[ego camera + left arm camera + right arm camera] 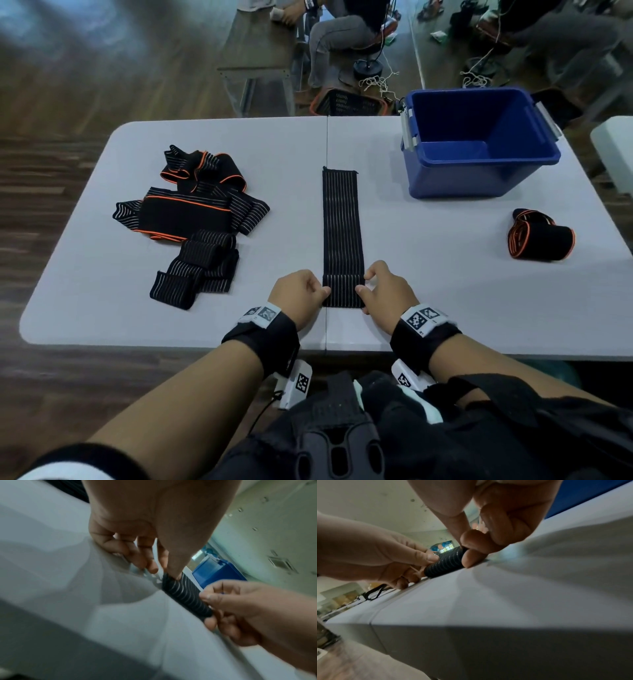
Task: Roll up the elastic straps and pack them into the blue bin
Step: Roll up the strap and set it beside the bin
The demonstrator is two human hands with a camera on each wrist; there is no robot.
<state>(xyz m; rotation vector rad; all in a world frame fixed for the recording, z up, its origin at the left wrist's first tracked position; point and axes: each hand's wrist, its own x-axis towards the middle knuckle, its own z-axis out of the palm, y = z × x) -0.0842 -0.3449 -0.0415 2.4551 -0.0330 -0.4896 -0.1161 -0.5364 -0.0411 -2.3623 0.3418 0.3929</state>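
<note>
A black elastic strap with thin pale stripes (341,222) lies flat and straight down the middle of the grey table (102,308). Its near end is turned over into a small roll (186,596) (445,563). My left hand (301,293) pinches the roll's left end and my right hand (383,291) pinches its right end, thumbs on top. The blue bin (479,144) stands open at the table's far right, with no straps seen inside. A heap of unrolled straps (191,219), some orange-edged, lies at the left.
One rolled orange-edged strap (541,238) rests on the table right of me, in front of the bin. A seam (327,144) runs down the table's middle. Beyond the table sit other people, a bench and a dark basket on the floor.
</note>
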